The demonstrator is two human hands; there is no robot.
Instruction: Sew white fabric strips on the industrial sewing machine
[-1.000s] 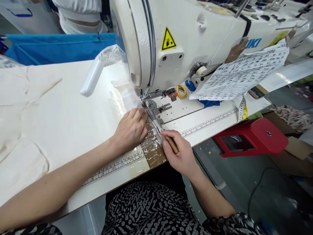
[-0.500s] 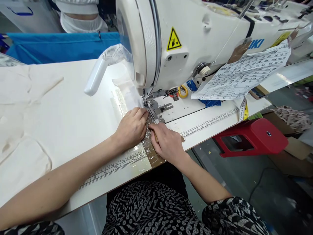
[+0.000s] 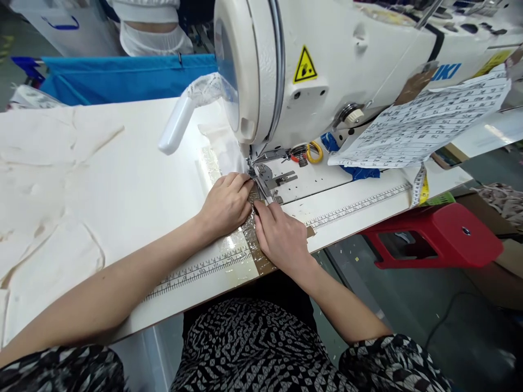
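The white sewing machine point(image 3: 327, 65) stands over the table, its needle area just beyond my fingertips. My left hand point(image 3: 229, 204) lies by the presser foot point(image 3: 253, 170), fingers curled together; what it pinches is too small to make out. Close on its right, my right hand point(image 3: 281, 234) is closed, thumb and fingers pressed together beside the metal guide; anything in it is hidden. Pale fabric point(image 3: 224, 149) lies behind my left hand, left of the needle. Brown tape point(image 3: 259, 258) covers the table edge under and between my hands.
Pale fabric pieces point(image 3: 53, 261) lie on the left of the white table point(image 3: 147, 179). A printed sheet point(image 3: 425, 125) hangs from the machine at right, near a tape measure point(image 3: 420, 188). A red stool point(image 3: 461, 234) stands at right. Beyond the blue cloth point(image 3: 126, 79) is a person point(image 3: 151, 32).
The whole view has shifted, so the machine and table appear farther right. Both hands remain close to the needle area; the right fingers look slightly more extended towards the guide.
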